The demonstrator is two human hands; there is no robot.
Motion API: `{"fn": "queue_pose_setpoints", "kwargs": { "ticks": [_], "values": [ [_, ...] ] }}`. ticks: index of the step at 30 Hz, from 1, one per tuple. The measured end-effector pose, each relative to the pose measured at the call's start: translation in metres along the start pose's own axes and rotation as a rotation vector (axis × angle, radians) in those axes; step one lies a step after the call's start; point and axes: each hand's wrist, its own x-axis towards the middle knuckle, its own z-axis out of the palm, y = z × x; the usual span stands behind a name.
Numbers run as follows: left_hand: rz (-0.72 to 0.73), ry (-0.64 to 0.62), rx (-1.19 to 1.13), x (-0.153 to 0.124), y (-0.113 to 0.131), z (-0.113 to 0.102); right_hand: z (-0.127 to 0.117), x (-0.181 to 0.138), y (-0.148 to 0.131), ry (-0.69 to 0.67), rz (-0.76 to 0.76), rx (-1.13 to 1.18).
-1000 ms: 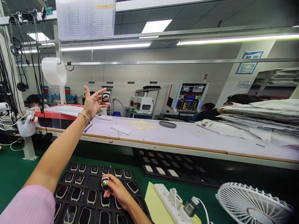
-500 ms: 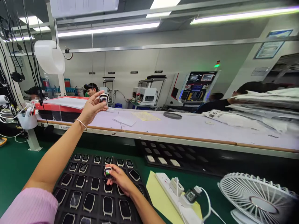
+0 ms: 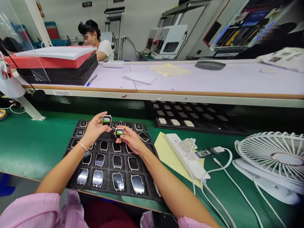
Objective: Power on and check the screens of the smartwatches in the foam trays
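Note:
My left hand (image 3: 93,129) pinches a small white-framed watch body (image 3: 106,120) with a lit green screen, held just above the far end of a black tray (image 3: 71,152). My right hand (image 3: 131,139) grips a second watch body (image 3: 119,132), also showing green, close beside the first. The tray lies on the green mat and holds several dark-screened watch bodies (image 3: 118,181) in its pockets. Both hands hover over the tray's upper rows.
A yellow sheet (image 3: 166,152) with a white power strip (image 3: 187,155) and cables lies right of the tray. A white fan (image 3: 273,161) lies on its back at the far right. A second dark tray (image 3: 201,122) sits under the raised shelf (image 3: 190,91). A person sits behind the shelf.
My left hand came down from arm's length in the air to the tray with its watch body. My right hand lifted its watch body off the tray. The view tilted downward.

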Motion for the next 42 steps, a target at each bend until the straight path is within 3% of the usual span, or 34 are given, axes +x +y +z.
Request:
{"fn": "queue_pose_setpoints", "kwargs": {
  "ticks": [6, 32, 42],
  "values": [
    [-0.077, 0.033, 0.039, -0.011, -0.026, -0.002, 0.001, -0.003, -0.005, 0.009, -0.001, 0.002],
    [-0.139, -0.055, 0.055, -0.016, -0.033, -0.003, 0.003, -0.007, -0.009, -0.026, 0.016, -0.026],
    [-0.102, -0.061, 0.109, -0.017, -0.038, 0.0, 0.002, -0.007, -0.007, -0.04, 0.014, -0.037]
  ]
}}
